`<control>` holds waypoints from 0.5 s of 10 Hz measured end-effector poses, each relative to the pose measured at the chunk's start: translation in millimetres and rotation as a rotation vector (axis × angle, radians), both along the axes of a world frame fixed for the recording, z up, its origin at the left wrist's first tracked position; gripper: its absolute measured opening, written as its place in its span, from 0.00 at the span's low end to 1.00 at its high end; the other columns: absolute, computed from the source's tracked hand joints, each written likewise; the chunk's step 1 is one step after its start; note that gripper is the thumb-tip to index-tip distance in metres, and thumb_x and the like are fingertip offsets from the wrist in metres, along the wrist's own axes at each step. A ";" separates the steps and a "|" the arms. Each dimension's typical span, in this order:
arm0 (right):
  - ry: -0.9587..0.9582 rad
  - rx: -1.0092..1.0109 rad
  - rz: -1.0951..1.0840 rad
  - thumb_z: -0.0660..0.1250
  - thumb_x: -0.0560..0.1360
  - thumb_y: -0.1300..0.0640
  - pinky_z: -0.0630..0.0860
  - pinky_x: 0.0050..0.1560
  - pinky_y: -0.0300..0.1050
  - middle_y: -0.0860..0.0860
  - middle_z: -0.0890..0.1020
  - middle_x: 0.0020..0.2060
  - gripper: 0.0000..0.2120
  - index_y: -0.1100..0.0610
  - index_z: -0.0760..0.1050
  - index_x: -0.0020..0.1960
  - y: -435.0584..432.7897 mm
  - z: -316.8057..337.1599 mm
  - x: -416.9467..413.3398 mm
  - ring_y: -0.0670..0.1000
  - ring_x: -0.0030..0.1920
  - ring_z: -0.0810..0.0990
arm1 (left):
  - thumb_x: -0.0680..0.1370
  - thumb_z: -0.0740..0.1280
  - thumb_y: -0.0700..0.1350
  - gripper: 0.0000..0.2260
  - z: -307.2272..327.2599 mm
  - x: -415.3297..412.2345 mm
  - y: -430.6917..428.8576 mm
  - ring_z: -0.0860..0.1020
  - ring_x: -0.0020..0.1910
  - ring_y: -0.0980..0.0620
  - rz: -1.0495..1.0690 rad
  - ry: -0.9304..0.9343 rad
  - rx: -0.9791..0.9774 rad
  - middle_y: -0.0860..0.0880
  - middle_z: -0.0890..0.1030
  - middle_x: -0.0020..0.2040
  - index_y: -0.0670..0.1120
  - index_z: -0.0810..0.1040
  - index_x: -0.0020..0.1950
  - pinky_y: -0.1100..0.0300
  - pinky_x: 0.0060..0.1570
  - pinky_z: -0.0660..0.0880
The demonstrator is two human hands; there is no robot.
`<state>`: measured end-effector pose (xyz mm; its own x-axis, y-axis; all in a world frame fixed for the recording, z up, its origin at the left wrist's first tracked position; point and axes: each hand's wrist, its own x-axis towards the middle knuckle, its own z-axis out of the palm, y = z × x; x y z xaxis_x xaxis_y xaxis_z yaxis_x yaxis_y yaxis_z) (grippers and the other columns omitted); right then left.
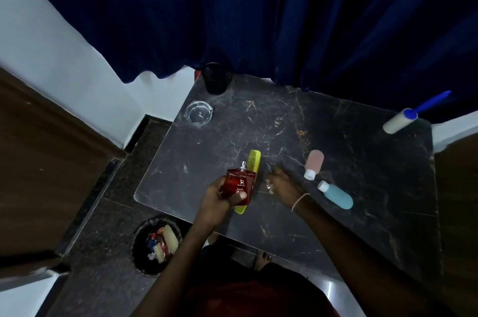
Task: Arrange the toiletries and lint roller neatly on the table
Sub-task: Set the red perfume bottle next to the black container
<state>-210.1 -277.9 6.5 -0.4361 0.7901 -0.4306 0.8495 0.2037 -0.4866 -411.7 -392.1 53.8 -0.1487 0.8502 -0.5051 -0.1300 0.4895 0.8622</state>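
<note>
Nearest: waste bin (155, 244) on the floor, below the left hand (219, 195), off the table (232, 130).

Left hand grips the red perfume bottle (239, 186), thumb across its front, spray head pointing away. Can't tell if the bottle is lifted or resting. Yellow comb (254, 161) lies under/behind it, ends showing past the bottle on both sides.

Right hand (283, 183) sits just right of the bottle, low over the table, blurred. Fingers look relaxed, nothing in them.

Right of that hand: pink bottle (314, 162) and blue bottle (338, 196), both lying down, caps near each other, at different angles.

Far right of both hands, at the table's back corner: lint roller (399, 121), handle out past the edge.

Far left of the hands: glass ashtray (199, 112), then a black cup (215, 78) at the back corner.

Progress, my read: early. Nothing lined up or standing. Perfume is in hand. Comb, both bottles and the roller are all left to place.
</note>
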 end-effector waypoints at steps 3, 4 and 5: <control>0.937 -0.408 -0.724 0.69 0.77 0.65 0.82 0.43 0.41 0.55 0.84 0.46 0.11 0.55 0.78 0.57 -3.9 68.8 -32.2 0.52 0.42 0.85 | 0.74 0.77 0.35 0.20 -2.7 -23.7 5.2 0.86 0.56 0.45 -0.087 -0.003 0.023 0.47 0.87 0.55 0.45 0.80 0.64 0.47 0.50 0.86; 1.108 -0.462 -0.771 0.66 0.80 0.64 0.82 0.44 0.40 0.55 0.85 0.47 0.14 0.57 0.75 0.65 -6.4 90.2 -51.3 0.51 0.43 0.86 | 0.74 0.78 0.36 0.19 0.8 -30.9 9.7 0.86 0.54 0.48 -0.121 -0.008 0.045 0.48 0.88 0.54 0.49 0.81 0.61 0.48 0.48 0.85; 1.137 -0.464 -0.776 0.65 0.80 0.63 0.80 0.50 0.45 0.59 0.84 0.51 0.13 0.60 0.75 0.65 -7.8 99.8 -69.3 0.52 0.47 0.84 | 0.73 0.78 0.38 0.18 9.4 -40.0 14.7 0.87 0.53 0.50 -0.145 -0.018 0.067 0.48 0.88 0.53 0.51 0.82 0.60 0.50 0.47 0.85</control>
<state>-279.4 -285.7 106.4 -0.2454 0.8699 -0.4279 -0.2116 -0.4788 -0.8520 -451.7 -377.4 63.2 -0.0137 0.8938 -0.4483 -0.0779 0.4460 0.8916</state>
